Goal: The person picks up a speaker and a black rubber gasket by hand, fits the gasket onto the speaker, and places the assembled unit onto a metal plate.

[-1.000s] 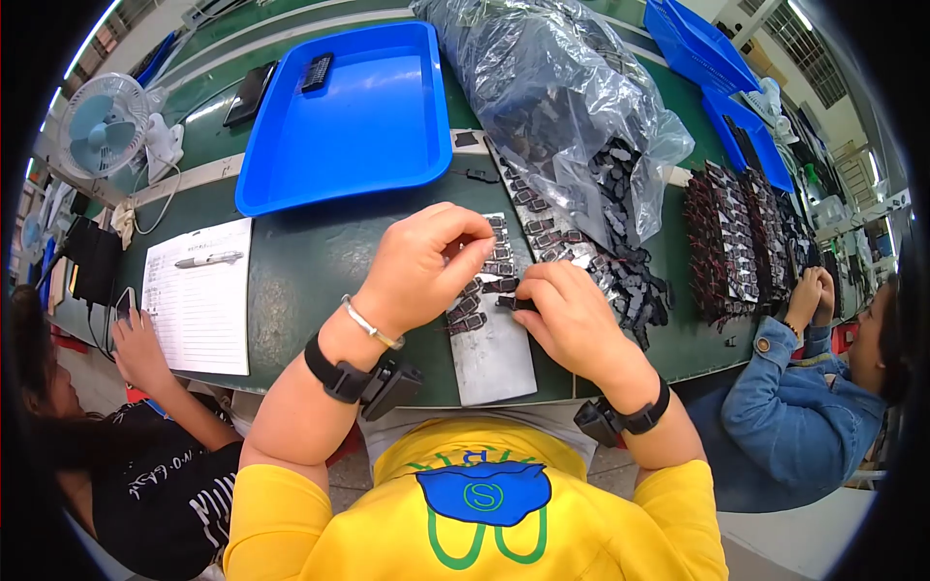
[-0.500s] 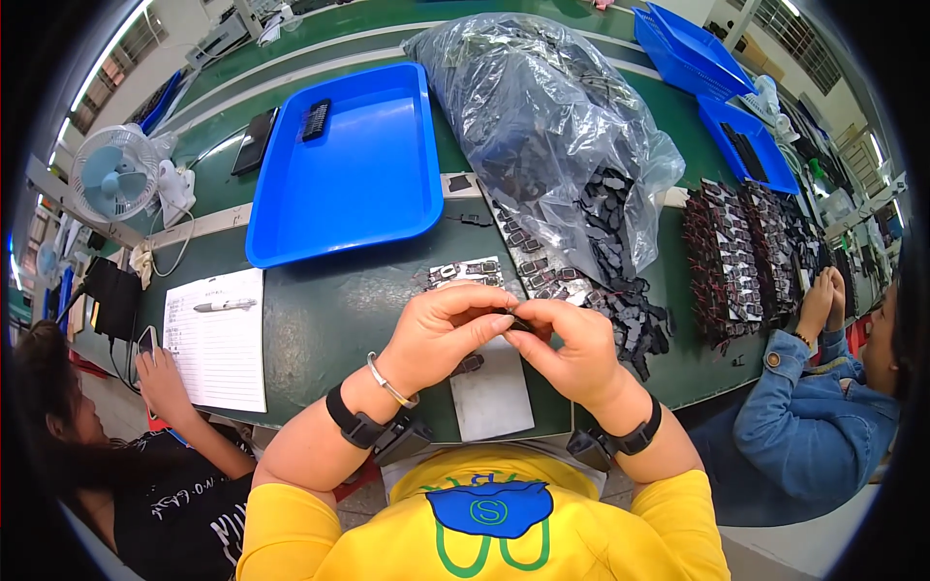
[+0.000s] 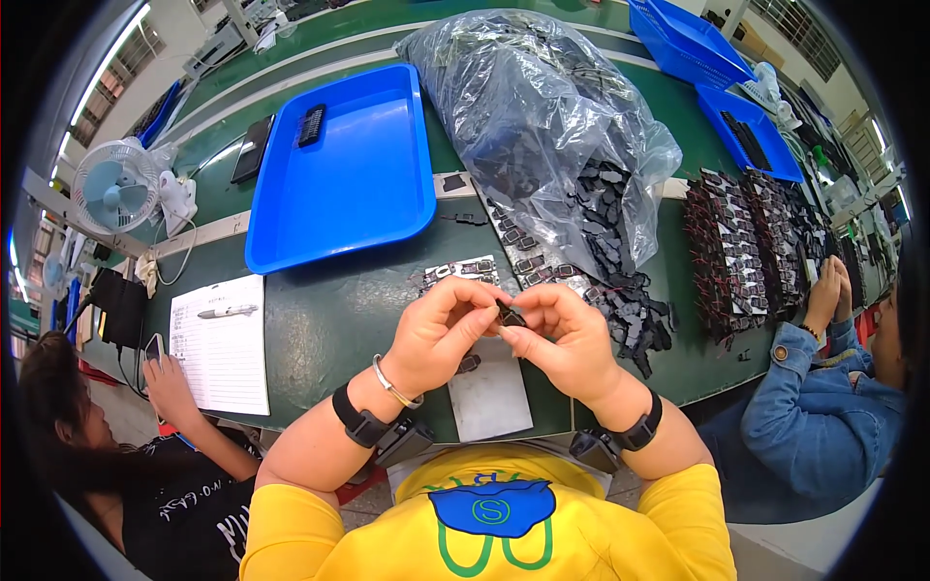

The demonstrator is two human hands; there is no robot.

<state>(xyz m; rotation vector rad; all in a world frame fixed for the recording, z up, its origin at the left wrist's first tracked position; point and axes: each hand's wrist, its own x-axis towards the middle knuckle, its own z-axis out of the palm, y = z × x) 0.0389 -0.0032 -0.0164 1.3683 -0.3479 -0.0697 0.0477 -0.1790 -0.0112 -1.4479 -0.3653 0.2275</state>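
Our left hand (image 3: 436, 334) and right hand (image 3: 565, 339) were both closed in a fingertip pinch on one small black part (image 3: 508, 315), gripping it between them above the pale plate (image 3: 489, 402) on the tabletop (image 3: 329, 329). Our fingers hid much of it, so we could not tell its full shape.

So small a part, we judged, called for light, even pressure from opposed thumbs and fingertips, since a hard squeeze could have bent it or made it slip. Working low over the plate's bare near end made sense: anything dropped would have landed there, apart from the loose black pieces (image 3: 639, 324) spilling from the clear bag (image 3: 542, 107). Tilting our fingertips outward would have opened a better view of its edges.
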